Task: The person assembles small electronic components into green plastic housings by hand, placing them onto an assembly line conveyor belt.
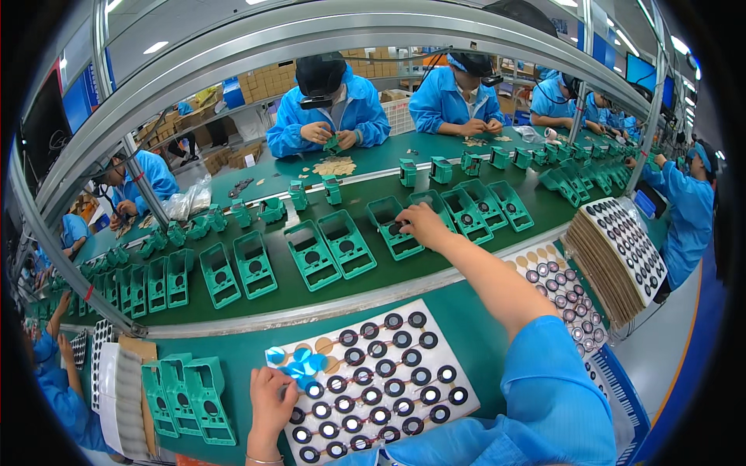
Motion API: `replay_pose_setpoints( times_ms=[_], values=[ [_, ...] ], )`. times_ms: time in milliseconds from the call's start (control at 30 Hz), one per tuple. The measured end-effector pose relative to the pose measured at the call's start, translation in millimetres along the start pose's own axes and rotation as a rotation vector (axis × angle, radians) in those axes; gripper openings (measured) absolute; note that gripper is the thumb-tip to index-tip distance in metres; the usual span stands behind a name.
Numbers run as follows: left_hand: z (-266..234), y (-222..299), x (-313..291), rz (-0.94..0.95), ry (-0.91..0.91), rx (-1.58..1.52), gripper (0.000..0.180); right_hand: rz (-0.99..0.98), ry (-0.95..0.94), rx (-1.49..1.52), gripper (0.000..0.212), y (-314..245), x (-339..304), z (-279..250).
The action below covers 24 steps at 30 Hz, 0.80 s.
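Observation:
My right hand (426, 225) reaches forward over the line, its fingertips closed on a small round black speaker inside a green plastic housing (405, 247). The housing lies open side up on the belt, and my fingers partly hide the speaker. My left hand (272, 402) is curled at the left edge of a white sheet (463, 365); whatever its fingers pinch is hidden. Rows of round black speakers with pale centres (375, 394) and thin reddish wires cover that sheet. Several shiny blue film discs (305, 363) lie in a loose heap just beyond my left hand, beside bare tan circles (324, 345).
More green housings (315, 256) line the dark green belt (365, 203). Three housings (184, 396) stand at my left. Stacked speaker sheets (618, 252) and a second sheet (571, 299) are at my right. Metal frame bars (342, 27) arch overhead. Co-workers in blue (326, 116) sit opposite.

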<state>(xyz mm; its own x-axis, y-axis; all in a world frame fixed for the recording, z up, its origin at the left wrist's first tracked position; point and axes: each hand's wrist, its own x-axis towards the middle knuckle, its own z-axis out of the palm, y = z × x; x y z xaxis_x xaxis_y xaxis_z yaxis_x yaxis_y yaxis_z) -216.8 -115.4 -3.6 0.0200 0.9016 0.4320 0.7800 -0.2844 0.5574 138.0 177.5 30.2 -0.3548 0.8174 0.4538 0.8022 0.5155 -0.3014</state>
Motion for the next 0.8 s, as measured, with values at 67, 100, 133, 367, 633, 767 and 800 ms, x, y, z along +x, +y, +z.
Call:
replay_pose_setpoints(
  times_ms=[67, 100, 133, 367, 633, 767, 800],
  values=[
    [-1.0, 1.6, -0.6, 0.045, 0.024, 0.003, 0.007, -0.029, -0.024, -0.060, 0.026, 6.4, 6.1, 10.5],
    [0.0, 0.0, -0.7, 0.047, 0.027, 0.001, 0.007, -0.055, -0.050, -0.115, 0.025, 10.9, 8.9, 16.0],
    [1.7, -2.4, -1.3, 0.056, 0.033, -0.009, 0.007, -0.082, -0.034, -0.124, 0.023, 15.9, 11.5, 21.0],
    [7.0, -11.1, 0.7, 0.039, 0.061, -0.064, 0.008, -0.117, -0.116, -0.179, 0.022, 26.5, 17.1, 38.1],
    [6.6, -16.1, -0.7, 0.036, 0.073, -0.066, 0.007, -0.147, -0.123, -0.180, 0.021, 25.0, 14.5, 38.5],
    [6.5, -16.3, -2.0, 0.038, 0.077, -0.067, 0.007, -0.220, -0.023, -0.208, 0.018, 33.1, 5.3, 46.3],
    [6.1, -17.0, -2.6, 0.035, 0.077, -0.065, 0.007, -0.237, -0.020, -0.225, 0.020, 31.4, 3.3, 46.9]
  ],
)
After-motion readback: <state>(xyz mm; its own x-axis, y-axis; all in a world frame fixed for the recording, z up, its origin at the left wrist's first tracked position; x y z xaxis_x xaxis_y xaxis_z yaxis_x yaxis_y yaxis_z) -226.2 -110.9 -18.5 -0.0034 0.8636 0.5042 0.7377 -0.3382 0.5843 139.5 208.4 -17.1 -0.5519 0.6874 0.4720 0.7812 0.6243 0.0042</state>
